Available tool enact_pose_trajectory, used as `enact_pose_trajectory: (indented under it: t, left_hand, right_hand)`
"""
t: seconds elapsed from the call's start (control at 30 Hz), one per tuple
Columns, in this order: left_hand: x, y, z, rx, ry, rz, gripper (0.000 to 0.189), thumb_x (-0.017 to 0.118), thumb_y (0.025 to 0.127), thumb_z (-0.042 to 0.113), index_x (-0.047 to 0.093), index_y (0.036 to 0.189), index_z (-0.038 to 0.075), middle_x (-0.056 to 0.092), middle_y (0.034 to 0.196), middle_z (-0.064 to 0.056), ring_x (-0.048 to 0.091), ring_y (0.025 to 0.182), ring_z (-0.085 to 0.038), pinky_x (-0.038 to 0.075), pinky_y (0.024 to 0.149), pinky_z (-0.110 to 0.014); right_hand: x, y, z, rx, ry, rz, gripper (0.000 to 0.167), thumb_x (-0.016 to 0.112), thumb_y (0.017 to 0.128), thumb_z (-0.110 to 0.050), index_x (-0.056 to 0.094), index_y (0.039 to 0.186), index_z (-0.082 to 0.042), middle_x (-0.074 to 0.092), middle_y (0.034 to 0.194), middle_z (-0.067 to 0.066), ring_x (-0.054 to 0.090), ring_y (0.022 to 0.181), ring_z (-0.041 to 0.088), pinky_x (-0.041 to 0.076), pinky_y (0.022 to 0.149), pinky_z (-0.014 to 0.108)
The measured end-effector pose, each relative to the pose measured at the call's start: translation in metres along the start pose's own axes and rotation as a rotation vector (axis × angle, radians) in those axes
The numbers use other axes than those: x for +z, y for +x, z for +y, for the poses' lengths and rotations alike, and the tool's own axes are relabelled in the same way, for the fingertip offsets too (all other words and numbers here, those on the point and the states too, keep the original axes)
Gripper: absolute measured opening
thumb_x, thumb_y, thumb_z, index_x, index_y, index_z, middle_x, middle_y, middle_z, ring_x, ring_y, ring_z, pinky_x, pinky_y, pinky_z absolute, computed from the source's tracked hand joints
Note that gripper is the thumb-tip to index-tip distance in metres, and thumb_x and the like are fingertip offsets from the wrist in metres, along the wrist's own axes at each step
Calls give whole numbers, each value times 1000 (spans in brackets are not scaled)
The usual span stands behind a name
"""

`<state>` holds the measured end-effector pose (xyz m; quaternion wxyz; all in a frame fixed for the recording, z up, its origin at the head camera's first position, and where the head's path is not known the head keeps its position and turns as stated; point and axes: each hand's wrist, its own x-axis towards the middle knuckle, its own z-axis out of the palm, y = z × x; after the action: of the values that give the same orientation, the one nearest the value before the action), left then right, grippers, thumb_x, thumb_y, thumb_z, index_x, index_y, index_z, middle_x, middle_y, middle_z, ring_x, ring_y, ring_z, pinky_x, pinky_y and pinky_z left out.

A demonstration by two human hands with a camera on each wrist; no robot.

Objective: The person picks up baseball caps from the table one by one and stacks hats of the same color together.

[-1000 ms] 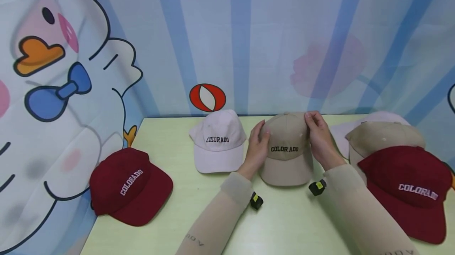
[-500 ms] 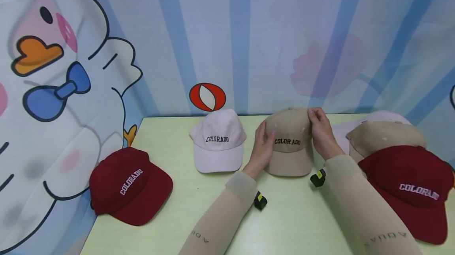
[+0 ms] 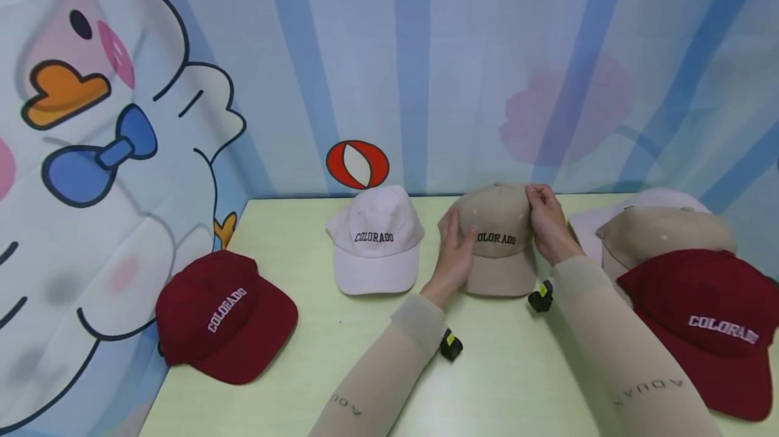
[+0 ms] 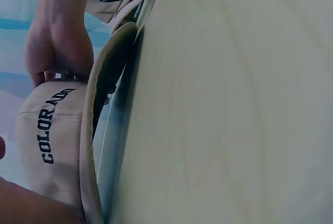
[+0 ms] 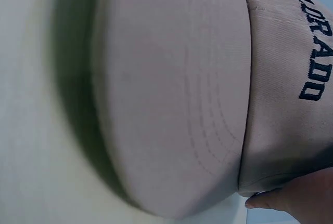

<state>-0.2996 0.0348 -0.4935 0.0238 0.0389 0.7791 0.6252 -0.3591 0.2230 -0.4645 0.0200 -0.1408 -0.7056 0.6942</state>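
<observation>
A beige baseball cap (image 3: 502, 273) lettered COLORADO sits toward the back of the table, its brim facing me. My left hand (image 3: 453, 258) lies against the left front of its crown, fingers fairly straight and thumb over the first letter. On the other side, my right hand (image 3: 550, 227) pinches the crown's right edge. The left wrist view shows the right hand (image 4: 62, 47) curled at the cap's far side. Close up in the right wrist view, the brim (image 5: 171, 94) casts a shadow on the table, with the right thumb (image 5: 268, 200) at the crown's lower edge.
A white cap (image 3: 374, 274) stands left of the beige one. Farther left lies a dark red cap (image 3: 228, 318) turned sideways. At right, another red cap (image 3: 700, 356) overlaps a second beige cap (image 3: 669, 231) and a white one (image 3: 688, 199). A printed cloth (image 3: 462, 72) backs the table.
The beige cap has moved back and slightly right, level with the white cap. My left hand has slid rightward from its side onto the front; my right hand keeps its hold.
</observation>
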Motion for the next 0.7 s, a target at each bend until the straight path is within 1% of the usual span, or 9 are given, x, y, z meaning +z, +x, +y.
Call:
enact_pose_trajectory:
  t: [0.13, 0.2, 0.27, 0.33, 0.43, 0.5, 0.53, 0.6, 0.7]
  left_hand:
    - [1, 1, 0, 0, 9, 6, 67, 39, 110, 42, 14, 167, 18, 7, 176, -6, 11, 162, -28, 14, 130, -50]
    - [2, 1, 0, -3, 14, 9, 67, 40, 110, 41, 14, 167, 19, 7, 176, -6, 11, 162, -28, 14, 130, -50]
    - [1, 0, 1, -5, 14, 10, 67, 40, 110, 42, 14, 167, 19, 7, 176, -6, 11, 162, -28, 14, 130, -50]
    - [1, 0, 2, -10, 11, 12, 67, 40, 110, 42, 14, 167, 20, 7, 176, -5, 11, 162, -28, 14, 130, -50]
    - [-1, 0, 3, -13, 1, 19, 67, 41, 109, 41, 15, 167, 19, 8, 176, -4, 12, 162, -27, 15, 130, -50]
    - [-3, -1, 3, -11, -6, 21, 66, 41, 110, 40, 17, 167, 18, 10, 176, -3, 13, 162, -27, 15, 130, -49]
    - [-4, -1, 4, -6, -7, 23, 66, 41, 110, 39, 17, 167, 18, 11, 176, -3, 14, 162, -27, 16, 130, -49]
    - [-7, -3, 5, 0, -10, 22, 65, 41, 110, 38, 18, 167, 17, 12, 175, -2, 15, 161, -26, 16, 130, -48]
    - [-13, -7, 7, 19, -5, 15, 64, 42, 110, 37, 19, 167, 18, 11, 175, -2, 16, 161, -27, 17, 130, -49]
  right_hand:
    - [1, 2, 2, 6, -6, -11, 23, 34, 110, -49, 50, 107, -32, 47, 111, -12, 47, 109, 9, 36, 106, 38]
    - [1, 2, 3, 7, -10, -19, 25, 33, 109, -52, 49, 108, -32, 47, 111, -12, 47, 111, 9, 36, 107, 38]
    - [1, 3, 3, 6, -14, -28, 27, 32, 109, -53, 48, 110, -31, 47, 113, -10, 46, 116, 12, 34, 109, 40]
    - [1, 3, 3, 8, -20, -35, 31, 31, 109, -54, 48, 115, -29, 48, 122, -4, 45, 126, 18, 33, 114, 42]
    - [1, 3, 2, 14, -27, -28, 41, 30, 109, -53, 48, 131, -23, 44, 146, 9, 37, 144, 25, 28, 123, 43]
    - [-1, 2, 1, 13, -41, -18, 50, 30, 110, -51, 44, 145, -18, 34, 162, 10, 29, 154, 25, 23, 128, 43]
    - [-1, 1, 0, 11, -48, -10, 54, 30, 111, -51, 41, 151, -16, 30, 167, 9, 25, 157, 24, 21, 129, 43]
    - [-3, -1, -3, -1, -72, 6, 60, 29, 111, -50, 34, 159, -13, 25, 171, 9, 21, 160, 24, 19, 130, 43]
    - [-5, -7, -7, -21, -102, 32, 64, 29, 111, -50, 28, 162, -11, 24, 171, 8, 18, 161, 24, 17, 131, 43]
